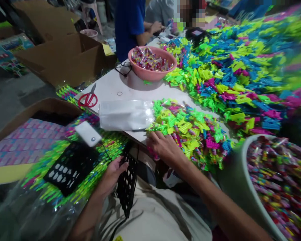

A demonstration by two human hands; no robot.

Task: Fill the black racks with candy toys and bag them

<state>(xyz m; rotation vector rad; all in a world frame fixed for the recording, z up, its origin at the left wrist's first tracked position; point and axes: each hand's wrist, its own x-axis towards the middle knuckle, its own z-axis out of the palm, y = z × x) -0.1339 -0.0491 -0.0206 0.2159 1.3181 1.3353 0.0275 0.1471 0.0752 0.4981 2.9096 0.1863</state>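
Plastic pieces (240,90) in green, yellow, blue and pink cover the far right of a white counter (110,83) in a large heap. Beyond the counter's left side stands an open cardboard box (62,63); at lower right, a bucket (232,174) brims with wrapped items. A co-worker in a blue shirt (127,26) is at the far edge, near a pink bowl (150,74) of small wrapped goods. A smaller pile (188,127) of pieces lies beside clear bags (125,115). At its near edge, the person's right hand (163,145) has curled fingers; whether it grips anything cannot be told. Below the counter edge, the left hand (112,174) pinches a black grid (126,187) between thumb and fingers. Red-handled scissors (90,96) lie at the counter's left corner, black-framed eyeglasses (125,69) beside the bowl.
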